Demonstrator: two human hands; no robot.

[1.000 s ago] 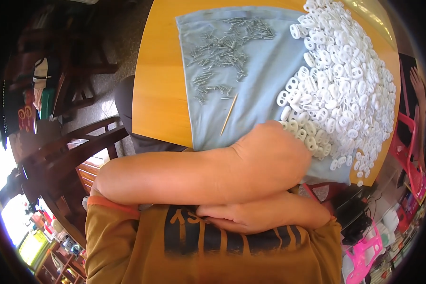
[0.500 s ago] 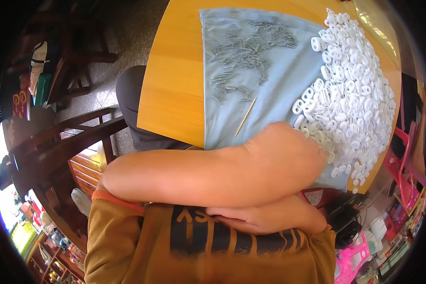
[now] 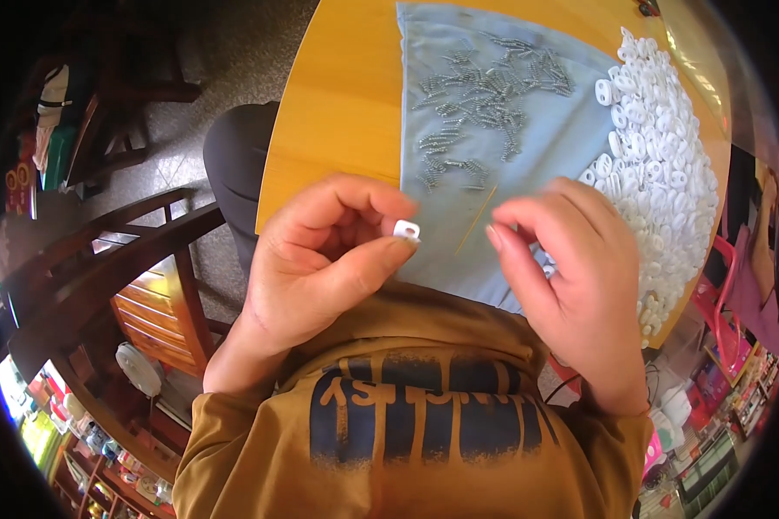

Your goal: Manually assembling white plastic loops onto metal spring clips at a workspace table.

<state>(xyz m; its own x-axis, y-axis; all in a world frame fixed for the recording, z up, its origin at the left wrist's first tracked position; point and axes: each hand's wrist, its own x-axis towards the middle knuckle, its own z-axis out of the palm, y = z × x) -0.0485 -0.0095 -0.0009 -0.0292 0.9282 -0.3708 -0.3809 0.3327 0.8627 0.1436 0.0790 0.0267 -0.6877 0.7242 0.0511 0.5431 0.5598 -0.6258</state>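
My left hand (image 3: pixel 329 246) pinches a small white plastic piece with a round hole (image 3: pixel 406 231) between thumb and forefinger, above the front of the blue cloth (image 3: pixel 563 130). Facing it, my right hand (image 3: pixel 571 259) hovers with thumb and forefinger slightly apart and nothing visible between them; the other fingers are curled and partly hidden. Many small metal coil springs (image 3: pixel 467 108) lie scattered on the cloth. Between them and my hands rests a thin wooden stick (image 3: pixel 476 221). A big heap of similar white plastic pieces (image 3: pixel 658 173) spreads beyond my right hand.
The cloth covers part of a yellow wooden table (image 3: pixel 329 104) with a curved edge. To the left stand a dark wooden chair (image 3: pixel 138 233) and a dark rounded seat (image 3: pixel 234 164). A red plastic chair (image 3: pixel 725 303) is at the right, near cluttered shelves.
My arms were crossed, the left reaching over to the white heap. The left hand has come back left with a white piece, and the right has moved up from my shirt to face it.
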